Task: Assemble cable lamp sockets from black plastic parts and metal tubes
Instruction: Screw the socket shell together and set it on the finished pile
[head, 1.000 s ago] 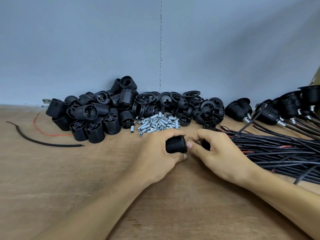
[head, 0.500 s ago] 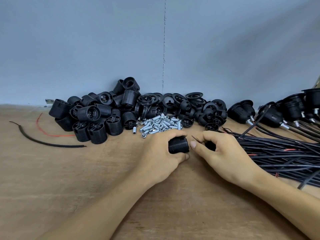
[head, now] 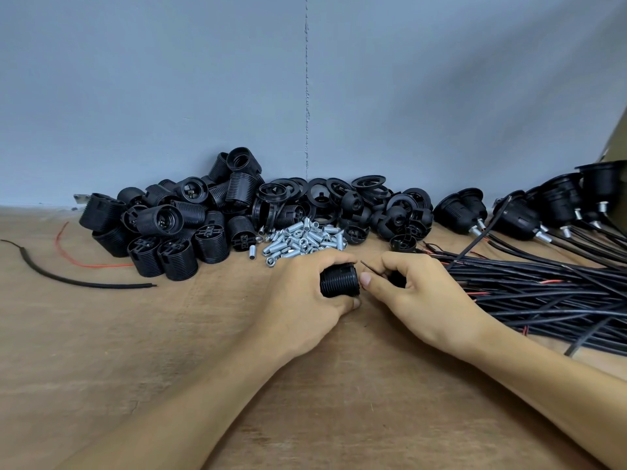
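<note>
Little has shifted in a second: the left hand (head: 302,300) still grips the socket body (head: 339,282) mid-desk (head: 152,361), and the right hand (head: 420,300) pinches a wire tip (head: 368,267) just beside it. Threading looks unfinished.

On the wooden desk (head: 135,351), the left grip (head: 305,296) curls round a ribbed black socket body (head: 339,281) lying on its side. The right grip (head: 420,296) pinches a thin wire end (head: 368,268) between thumb and forefinger, its tip just beside the socket body. Behind them lie a heap of metal tubes (head: 302,239) and a pile of black plastic parts (head: 176,225). A bundle of black cables (head: 543,293) spreads to the right, with assembled sockets (head: 515,215) beyond it.
</note>
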Tool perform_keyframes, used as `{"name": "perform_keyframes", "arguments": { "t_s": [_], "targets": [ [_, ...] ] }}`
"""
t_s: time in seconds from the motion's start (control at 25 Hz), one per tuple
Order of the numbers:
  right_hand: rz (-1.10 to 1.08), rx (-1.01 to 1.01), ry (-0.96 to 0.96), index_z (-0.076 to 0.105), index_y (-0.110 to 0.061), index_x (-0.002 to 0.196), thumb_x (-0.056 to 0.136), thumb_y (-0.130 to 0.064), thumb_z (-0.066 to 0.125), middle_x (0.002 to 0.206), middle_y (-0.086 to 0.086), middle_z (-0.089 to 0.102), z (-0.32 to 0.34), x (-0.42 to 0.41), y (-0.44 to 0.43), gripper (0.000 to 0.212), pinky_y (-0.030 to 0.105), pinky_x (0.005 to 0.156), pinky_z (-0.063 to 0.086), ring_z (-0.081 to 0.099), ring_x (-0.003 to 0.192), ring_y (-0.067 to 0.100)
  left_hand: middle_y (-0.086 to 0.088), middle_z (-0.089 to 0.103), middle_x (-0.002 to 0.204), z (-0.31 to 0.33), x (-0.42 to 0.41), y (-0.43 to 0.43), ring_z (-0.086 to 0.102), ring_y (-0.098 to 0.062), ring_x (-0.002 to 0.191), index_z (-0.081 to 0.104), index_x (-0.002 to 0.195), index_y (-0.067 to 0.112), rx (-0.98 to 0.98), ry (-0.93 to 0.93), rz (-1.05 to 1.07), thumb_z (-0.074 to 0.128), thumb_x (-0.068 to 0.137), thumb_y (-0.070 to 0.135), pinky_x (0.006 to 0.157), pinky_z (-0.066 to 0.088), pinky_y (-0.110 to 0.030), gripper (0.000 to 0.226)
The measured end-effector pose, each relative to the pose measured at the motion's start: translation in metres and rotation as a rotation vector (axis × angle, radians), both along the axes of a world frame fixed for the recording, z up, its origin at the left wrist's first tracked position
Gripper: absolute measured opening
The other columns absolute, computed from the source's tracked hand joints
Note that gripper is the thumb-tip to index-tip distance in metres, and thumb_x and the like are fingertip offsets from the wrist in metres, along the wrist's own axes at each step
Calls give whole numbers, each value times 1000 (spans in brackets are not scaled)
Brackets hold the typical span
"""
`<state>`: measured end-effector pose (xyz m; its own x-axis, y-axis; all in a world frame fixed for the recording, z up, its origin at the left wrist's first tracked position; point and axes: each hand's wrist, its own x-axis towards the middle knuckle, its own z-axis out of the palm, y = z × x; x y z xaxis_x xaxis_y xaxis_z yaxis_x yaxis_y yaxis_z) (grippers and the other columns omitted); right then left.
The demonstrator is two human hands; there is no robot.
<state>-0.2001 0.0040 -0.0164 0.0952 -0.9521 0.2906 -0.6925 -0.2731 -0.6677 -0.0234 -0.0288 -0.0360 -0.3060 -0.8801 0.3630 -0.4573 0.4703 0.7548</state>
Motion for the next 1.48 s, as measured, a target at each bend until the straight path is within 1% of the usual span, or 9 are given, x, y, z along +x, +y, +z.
{"name": "perform_keyframes", "arguments": {
  "t_s": [0.16,0.32,0.52,0.72,0.8,0.88,1.04,1.2,1.48],
  "targets": [
    [16,1,7,62,-5,72,97,-23,62,69,13,59,0,1,1,30,26,59,34,40,59,6,18,73,89,0,0,1,67,1,86,72,100,42,-10,9,4,88,72,16,74,50,-13,42],
    [21,-7,-1,61,-6,72,97,-26,61,73,15,61,-2,-1,-2,31,37,66,41,47,64,21,19,73,89,1,-1,1,67,1,87,68,93,51,-25,7,-1,88,71,17,75,50,-14,45],
    [1,-37,-43,64,-26,68,94,-30,66,66,-7,62,-5,-4,-4,27,19,60,38,49,61,0,18,73,94,-1,1,-1,67,-1,92,70,102,40,-43,13,-10,86,73,14,82,53,-23,42],
    [128,-49,-218,70,-29,81,92,-25,70,77,-11,69,-1,-7,-2,11,11,69,42,60,72,0,16,71,94,-1,3,-1,65,-4,91,56,103,36,-45,72,6,81,78,10,80,48,-25,44],
    [186,-15,-339,74,-23,87,91,-22,72,82,-4,72,2,-6,-1,4,13,70,46,63,76,4,16,70,93,-2,4,-1,65,-5,89,51,102,37,-46,73,7,81,79,11,79,50,-29,46],
    [219,25,-451,75,-14,93,88,-23,72,88,2,75,5,-8,-1,11,13,71,49,66,80,6,17,69,94,-2,3,-1,65,-5,89,49,102,39,-53,77,13,82,78,10,80,52,-31,50],
    [252,59,-540,76,-11,97,91,-23,67,91,-3,77,8,-10,-2,16,10,75,48,69,86,1,16,67,92,-4,3,0,64,-5,91,45,100,42,-125,64,18,82,78,12,77,47,-19,52],
    [195,92,-650,76,-16,101,92,-21,67,89,4,77,9,-7,-3,13,14,73,49,70,85,7,16,65,90,-4,3,2,63,-5,90,44,100,43,-196,39,-1,80,80,13,74,41,-10,51],
    [42,-198,-215,75,-29,91,90,-16,70,84,-10,72,8,2,10,14,23,76,52,66,89,9,15,68,89,-2,1,3,66,-10,85,46,101,43,-234,102,-43,78,82,18,70,47,-19,45]
  ]
}}
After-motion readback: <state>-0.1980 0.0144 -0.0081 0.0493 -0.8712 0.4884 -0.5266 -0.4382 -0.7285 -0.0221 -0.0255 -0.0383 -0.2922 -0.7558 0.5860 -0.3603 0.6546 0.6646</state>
